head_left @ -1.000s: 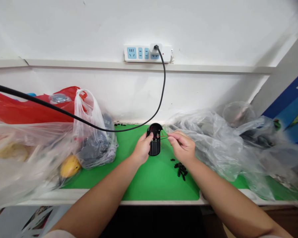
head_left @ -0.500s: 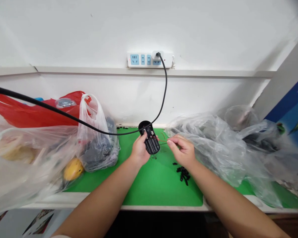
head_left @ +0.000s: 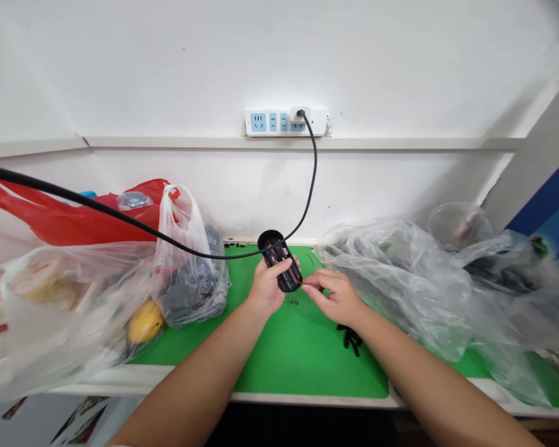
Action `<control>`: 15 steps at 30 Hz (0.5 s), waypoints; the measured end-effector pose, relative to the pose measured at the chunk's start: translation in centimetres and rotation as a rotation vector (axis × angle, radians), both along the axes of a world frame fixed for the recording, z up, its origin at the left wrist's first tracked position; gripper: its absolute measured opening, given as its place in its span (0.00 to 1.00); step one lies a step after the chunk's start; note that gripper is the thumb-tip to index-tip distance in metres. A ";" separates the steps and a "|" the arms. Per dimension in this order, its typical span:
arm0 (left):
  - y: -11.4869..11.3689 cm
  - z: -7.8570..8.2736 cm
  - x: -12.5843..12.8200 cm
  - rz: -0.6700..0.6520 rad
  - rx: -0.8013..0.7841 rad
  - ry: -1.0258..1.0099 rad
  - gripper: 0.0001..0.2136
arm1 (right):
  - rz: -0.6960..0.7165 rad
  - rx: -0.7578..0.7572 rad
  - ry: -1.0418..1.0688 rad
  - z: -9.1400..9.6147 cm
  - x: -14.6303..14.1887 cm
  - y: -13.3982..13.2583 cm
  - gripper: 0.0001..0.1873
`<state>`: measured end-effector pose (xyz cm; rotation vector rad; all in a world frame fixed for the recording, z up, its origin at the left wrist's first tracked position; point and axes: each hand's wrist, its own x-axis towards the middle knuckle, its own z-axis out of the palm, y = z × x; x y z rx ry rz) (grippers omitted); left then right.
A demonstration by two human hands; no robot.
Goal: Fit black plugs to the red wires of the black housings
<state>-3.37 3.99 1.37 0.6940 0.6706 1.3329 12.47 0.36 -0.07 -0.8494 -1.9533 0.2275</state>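
My left hand (head_left: pixel 266 288) is wrapped round a small black oval housing (head_left: pixel 279 261) with thin red wires inside, held just above the green mat (head_left: pixel 279 354). My right hand (head_left: pixel 331 295) pinches a thin red wire (head_left: pixel 300 283) at the housing's lower right end, fingers pressed together. A small heap of short black screws (head_left: pixel 351 338) lies on the mat below my right wrist, and a few more specks sit under the housing.
A black cable (head_left: pixel 121 214) runs from the white power strip (head_left: pixel 286 121) on the wall across to the left. Clear plastic bags (head_left: pixel 419 279) crowd the right side; clear bags (head_left: pixel 51 310) and a red bag (head_left: pixel 84 217) fill the left. The table edge runs along the front.
The housing has tilted with its top leaning left, and my right hand has moved left from a stretched-out wire to the housing's lower end. The view has shifted slightly.
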 end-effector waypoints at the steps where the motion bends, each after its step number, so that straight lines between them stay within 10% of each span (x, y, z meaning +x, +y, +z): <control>1: -0.1 0.0 0.0 0.003 0.009 0.007 0.20 | 0.003 -0.006 -0.012 0.0 0.0 0.0 0.07; 15: -0.4 -0.3 0.1 -0.007 0.109 0.037 0.21 | -0.025 -0.017 -0.070 -0.5 0.0 0.1 0.06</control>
